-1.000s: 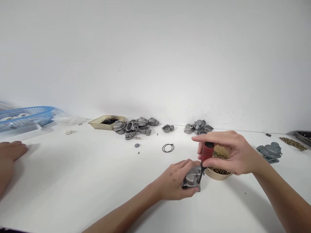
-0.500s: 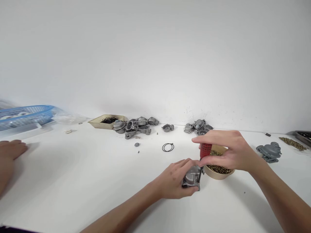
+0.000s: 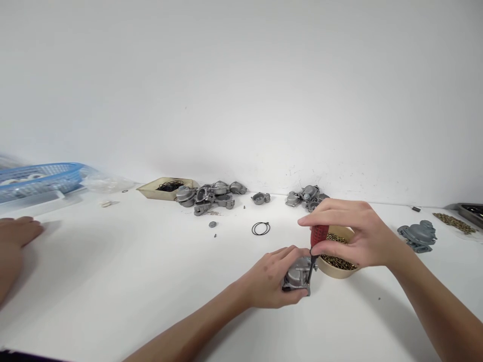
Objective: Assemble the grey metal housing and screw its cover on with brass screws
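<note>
- On the white worktop (image 3: pixel 151 281), low and a little right of centre: small grey cast-metal housing (image 3: pixel 298 276), resting on the surface, wrapped from its left side by the left hand (image 3: pixel 273 279), grip pressed closed around it.
- Directly above the housing's right edge: screwdriver (image 3: pixel 316 246), long axis nearly upright, slightly tilted, red handle on top, dark shaft reaching down to the housing; tip contact too small to tell.
- Right hand (image 3: pixel 354 234) pinching the red handle from the right, fingertips closed on it.
- Just behind the housing, partly hidden by the right hand: tan bowl (image 3: pixel 335 271) filled with small brass-coloured screws.
- Housing: dull grey, rounded lid-like form with small lugs, partly covered by fingers.
- Far left: another person's hand (image 3: pixel 17 234), flat on the worktop, well apart.
</note>
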A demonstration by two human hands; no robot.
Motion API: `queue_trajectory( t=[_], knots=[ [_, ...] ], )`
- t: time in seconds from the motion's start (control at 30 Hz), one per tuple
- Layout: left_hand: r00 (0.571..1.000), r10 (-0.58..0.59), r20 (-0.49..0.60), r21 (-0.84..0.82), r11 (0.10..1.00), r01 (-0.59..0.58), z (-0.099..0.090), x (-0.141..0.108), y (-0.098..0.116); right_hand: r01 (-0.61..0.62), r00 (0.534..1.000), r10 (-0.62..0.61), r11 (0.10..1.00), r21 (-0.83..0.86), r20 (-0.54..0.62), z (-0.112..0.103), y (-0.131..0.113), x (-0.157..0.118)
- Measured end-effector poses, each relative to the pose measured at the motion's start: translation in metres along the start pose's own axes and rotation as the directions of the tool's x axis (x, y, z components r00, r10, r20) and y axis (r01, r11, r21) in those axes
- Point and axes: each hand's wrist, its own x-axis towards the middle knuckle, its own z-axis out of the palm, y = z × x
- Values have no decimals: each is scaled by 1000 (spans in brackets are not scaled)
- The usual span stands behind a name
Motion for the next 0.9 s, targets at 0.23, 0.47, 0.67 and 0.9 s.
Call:
queue_trajectory(
  t=[0.23, 0.47, 0.67, 0.9],
  knots=[
    [1000, 16, 18, 11, 1000, -16, -2, 0, 0, -156, 987, 122, 855, 495, 101, 0, 8, -1],
    [1000, -8, 25, -23, 1000, 8, 0, -1, -1, 3, 993, 14, 989, 147, -118, 11, 10, -1],
    [998, 8, 56, -47, 999, -5, -6, -1, -1, -42, 999, 36, 969, 244, 30, 9, -12, 4],
    [996, 21, 82, -121, 993, -11, -7, -4, -3, -133, 991, 113, 895, 425, 74, 6, -5, 3]
  ],
)
